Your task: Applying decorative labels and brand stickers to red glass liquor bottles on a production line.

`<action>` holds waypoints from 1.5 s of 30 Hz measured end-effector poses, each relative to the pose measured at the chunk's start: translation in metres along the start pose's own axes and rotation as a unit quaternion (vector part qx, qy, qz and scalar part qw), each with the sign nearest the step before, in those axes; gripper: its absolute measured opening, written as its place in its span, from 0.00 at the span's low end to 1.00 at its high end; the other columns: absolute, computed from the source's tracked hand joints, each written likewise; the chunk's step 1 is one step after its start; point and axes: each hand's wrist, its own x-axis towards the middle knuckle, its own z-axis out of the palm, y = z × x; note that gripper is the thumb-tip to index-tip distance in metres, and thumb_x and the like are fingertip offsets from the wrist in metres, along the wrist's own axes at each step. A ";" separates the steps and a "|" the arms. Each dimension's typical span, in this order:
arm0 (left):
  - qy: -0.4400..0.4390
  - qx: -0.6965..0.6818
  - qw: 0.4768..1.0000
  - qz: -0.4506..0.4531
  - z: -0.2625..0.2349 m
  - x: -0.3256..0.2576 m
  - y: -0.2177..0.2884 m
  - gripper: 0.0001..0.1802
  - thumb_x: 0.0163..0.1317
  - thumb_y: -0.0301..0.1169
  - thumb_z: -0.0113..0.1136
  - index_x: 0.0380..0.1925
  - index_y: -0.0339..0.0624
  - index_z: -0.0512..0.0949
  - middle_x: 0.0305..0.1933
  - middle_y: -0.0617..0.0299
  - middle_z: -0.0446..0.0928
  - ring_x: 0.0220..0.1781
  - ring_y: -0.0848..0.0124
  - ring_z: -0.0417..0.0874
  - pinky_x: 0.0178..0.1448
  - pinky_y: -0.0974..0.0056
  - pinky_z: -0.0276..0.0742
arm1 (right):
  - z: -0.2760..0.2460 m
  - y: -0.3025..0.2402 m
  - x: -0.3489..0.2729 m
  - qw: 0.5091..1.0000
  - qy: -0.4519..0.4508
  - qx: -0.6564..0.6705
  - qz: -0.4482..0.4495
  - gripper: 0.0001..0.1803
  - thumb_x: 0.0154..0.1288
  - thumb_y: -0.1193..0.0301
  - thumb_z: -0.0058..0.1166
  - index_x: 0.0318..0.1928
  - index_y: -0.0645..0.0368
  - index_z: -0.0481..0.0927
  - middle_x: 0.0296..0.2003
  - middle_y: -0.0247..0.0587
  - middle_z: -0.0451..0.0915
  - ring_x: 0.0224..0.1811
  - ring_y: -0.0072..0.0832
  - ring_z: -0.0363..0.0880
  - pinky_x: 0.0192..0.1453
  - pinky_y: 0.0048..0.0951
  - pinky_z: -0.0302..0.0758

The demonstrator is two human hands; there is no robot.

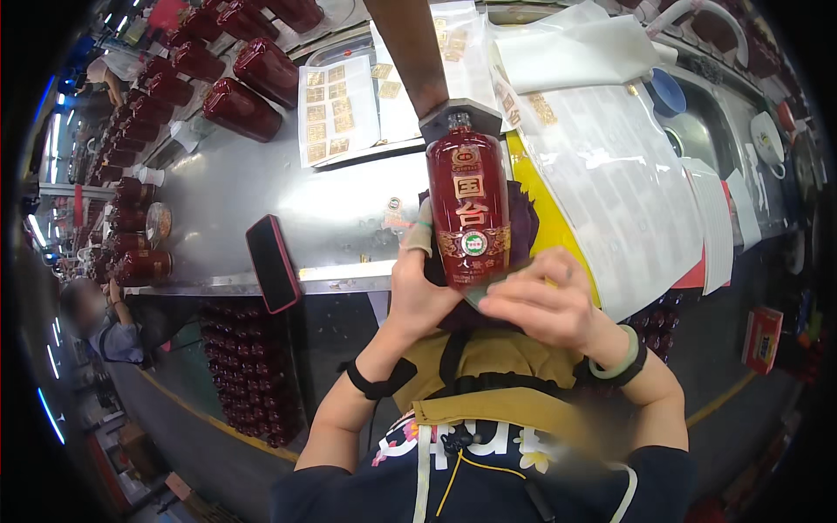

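Note:
A dark red glass bottle (pixel 468 205) with gold decoration and a round green-and-white label lies on a dark purple cloth (pixel 523 218), its neck toward a dark angular holder (pixel 459 111). My left hand (pixel 417 292) grips the bottle's lower left side, and a pale finger cot covers one fingertip. At the lower right corner of the bottle, my right hand (pixel 549 301) is closed in a pinch on a thin, translucent greenish piece (pixel 478 295). Its exact kind I cannot make out.
Sheets of gold stickers (pixel 336 113) lie beyond the bottle. White backing sheets (pixel 602 183) cover a yellow board (pixel 558 218) at right. A phone (pixel 273 264) rests by the bench edge. Several red bottles (pixel 241 109) stand at left, where another person (pixel 118 327) sits.

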 end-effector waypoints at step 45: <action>0.011 0.057 0.991 0.117 -0.007 -0.002 0.012 0.57 0.49 0.30 0.85 0.77 0.29 0.63 0.76 0.39 0.70 0.78 0.46 0.71 0.81 0.48 0.64 | -0.021 0.030 0.039 0.992 0.067 -0.093 0.045 0.14 0.50 0.76 0.71 0.40 0.48 0.91 0.38 0.28 0.86 0.37 0.32 0.78 0.44 0.34 0.73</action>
